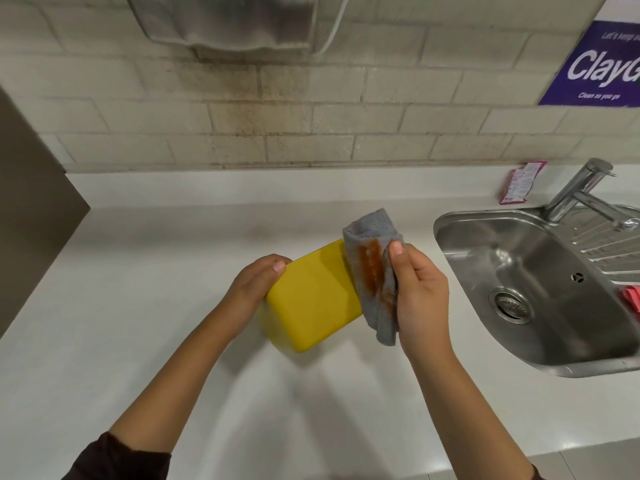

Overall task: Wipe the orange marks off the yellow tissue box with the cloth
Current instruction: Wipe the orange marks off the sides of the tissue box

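Observation:
The yellow tissue box (313, 296) is tilted up off the white counter, its plain yellow face turned toward me with no orange marks visible on it. My left hand (256, 282) grips its left end. My right hand (419, 299) holds a folded grey cloth (372, 271) against the box's right edge. An orange-brown smear runs down the cloth's facing side. The box's far right end is hidden behind the cloth.
A steel sink (530, 289) with a tap (581, 188) sits to the right, a red item (632, 299) on its drainer. A pink packet (521, 181) leans on the tiled wall. A metal dispenser (235, 22) hangs above. The white counter (173, 271) spreads left and front.

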